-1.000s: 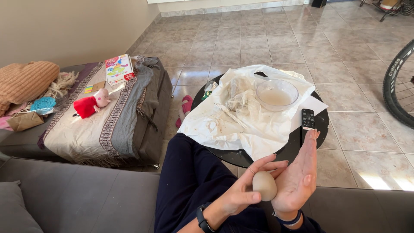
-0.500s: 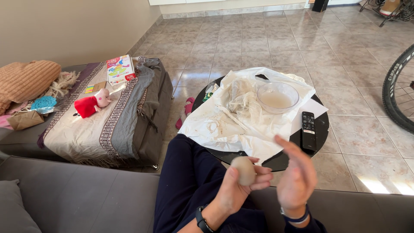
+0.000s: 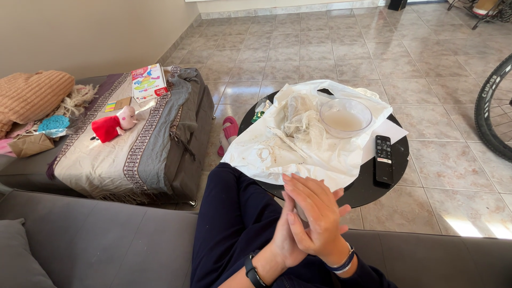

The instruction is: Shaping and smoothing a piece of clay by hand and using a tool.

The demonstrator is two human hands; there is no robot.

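My left hand (image 3: 284,241) and my right hand (image 3: 316,212) are pressed palm to palm over my lap, the right one lying across the left. The pale round lump seen a moment ago is between the palms and almost fully hidden. A black watch (image 3: 252,272) is on my left wrist and a dark bracelet (image 3: 343,261) on my right. Just beyond the hands stands a round black table (image 3: 368,188) covered by a smeared white plastic sheet (image 3: 298,152), with a glass bowl (image 3: 345,117) of milky liquid on it.
A black remote (image 3: 383,158) lies on the table's right side. A pink slipper (image 3: 229,133) is on the tiled floor, a bicycle wheel (image 3: 492,114) at the right edge. Left: a blanket-draped ottoman (image 3: 133,154) with a plush toy (image 3: 112,126) and box (image 3: 148,81). I sit on a grey sofa (image 3: 106,240).
The lump sat in my left hand with the right hand open beside it. My right hand has come down over it, and both palms now close around the lump.
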